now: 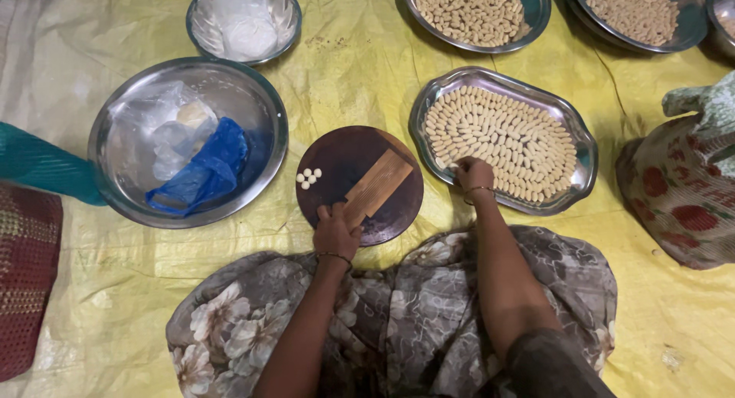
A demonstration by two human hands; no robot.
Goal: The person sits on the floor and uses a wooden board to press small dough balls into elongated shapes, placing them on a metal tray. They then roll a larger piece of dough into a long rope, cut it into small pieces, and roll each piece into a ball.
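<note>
1. Left hand (335, 231) sits at the near edge of a round dark board (360, 185), fingers closed around the lower end of a flat wooden paddle (377, 185). The paddle lies slanted across the board, its far end pointing up and to the right.
2. A few small pale dough pieces (308, 177) lie in a cluster on the left part of the board, apart from the paddle.
3. Right hand (475, 173) reaches to the near left edge of an oval metal tray (582, 149), fingers curled down onto the rows of shaped dough pieces (501, 141) that fill it. Cannot tell whether the fingers pinch a piece or only touch.
4. Left of the board: a large steel bowl (115, 191) holding clear plastic wrap and a blue plastic bag (203, 172).
5. Behind it: a smaller steel bowl (285, 23) with white flour inside.
6. Far side: two more metal trays (540, 11) filled with shaped pieces.
7. Everything rests on a yellow sheet (360, 69) spread over the floor. Flowered cloth covers the person's lap at the bottom of the view.
</note>
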